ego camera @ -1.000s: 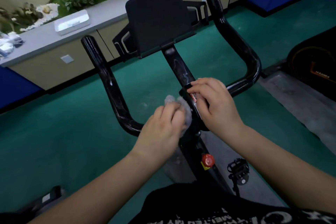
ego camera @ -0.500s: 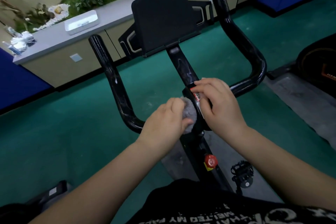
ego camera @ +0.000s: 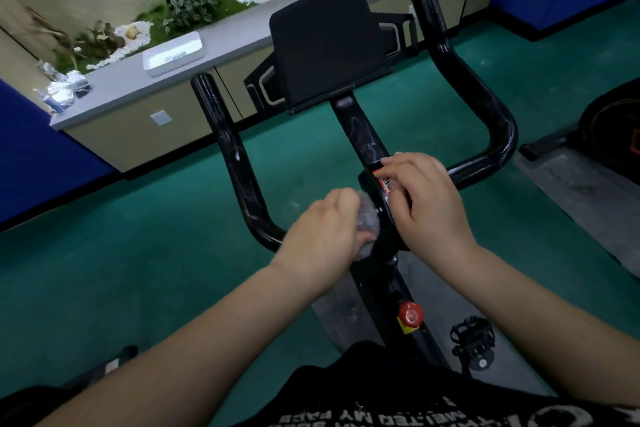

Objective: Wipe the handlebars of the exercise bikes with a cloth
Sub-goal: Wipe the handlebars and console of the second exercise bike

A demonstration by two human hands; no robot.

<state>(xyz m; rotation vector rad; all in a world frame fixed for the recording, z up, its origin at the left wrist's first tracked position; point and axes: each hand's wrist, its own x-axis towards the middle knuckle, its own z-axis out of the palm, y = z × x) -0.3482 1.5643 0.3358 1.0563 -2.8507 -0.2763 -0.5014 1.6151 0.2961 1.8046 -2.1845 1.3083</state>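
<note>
A black exercise bike stands before me with U-shaped handlebars that rise left and right of a central stem. My left hand grips a bunched grey cloth and holds it against the left side of the stem clamp, at the inner end of the left bar. My right hand rests curled over the top of the clamp, its fingers on a red and white label. A black console panel sits above the stem.
A grey counter with plants, white pebbles and a white box runs along the far wall. Green floor lies all around. Another machine stands at the right edge. A red knob and a pedal sit low on the frame.
My left hand with the cloth has shifted slightly along the left side of the clamp. The right hand stays on the clamp. The camera has tilted a little.
</note>
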